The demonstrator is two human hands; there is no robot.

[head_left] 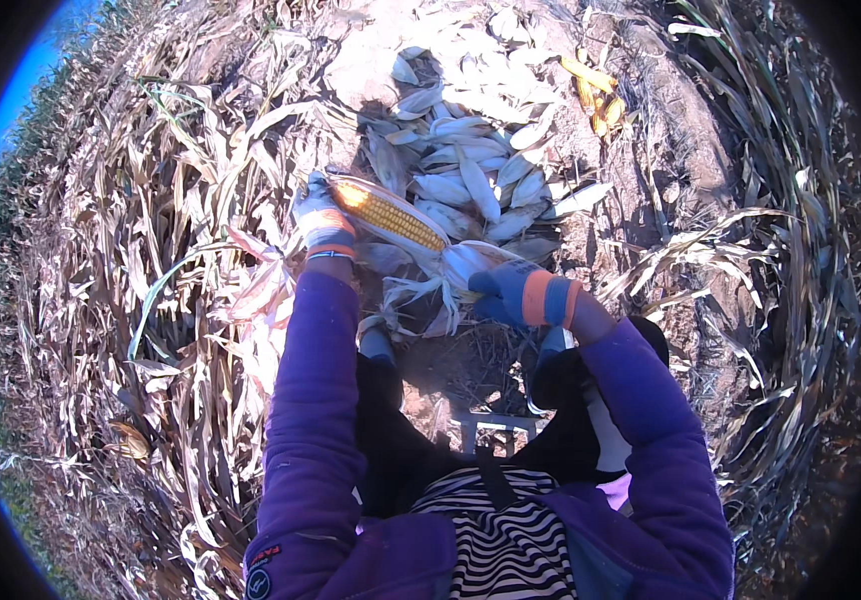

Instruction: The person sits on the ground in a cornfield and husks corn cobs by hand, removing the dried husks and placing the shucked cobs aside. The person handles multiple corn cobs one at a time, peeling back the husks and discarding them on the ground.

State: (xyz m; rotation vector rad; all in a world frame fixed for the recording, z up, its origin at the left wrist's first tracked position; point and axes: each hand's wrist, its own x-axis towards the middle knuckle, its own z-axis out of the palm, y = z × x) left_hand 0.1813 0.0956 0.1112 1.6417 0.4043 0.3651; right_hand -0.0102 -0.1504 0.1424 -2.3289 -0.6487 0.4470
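Where papery husk (466, 262) parts, knobbly corn (391, 217) shows.

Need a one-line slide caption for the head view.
Left hand and right hand hold a partly husked corn ear near pale husks.

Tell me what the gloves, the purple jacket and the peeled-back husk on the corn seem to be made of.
Gloves: probably matte knitted fabric, being banded in orange and grey-blue and snug at the wrists; any coating is unclear.
Jacket: perhaps fleece, with a dull, soft-looking surface.
Husk: dry plant leaf, papery, pale and split into thin strips.
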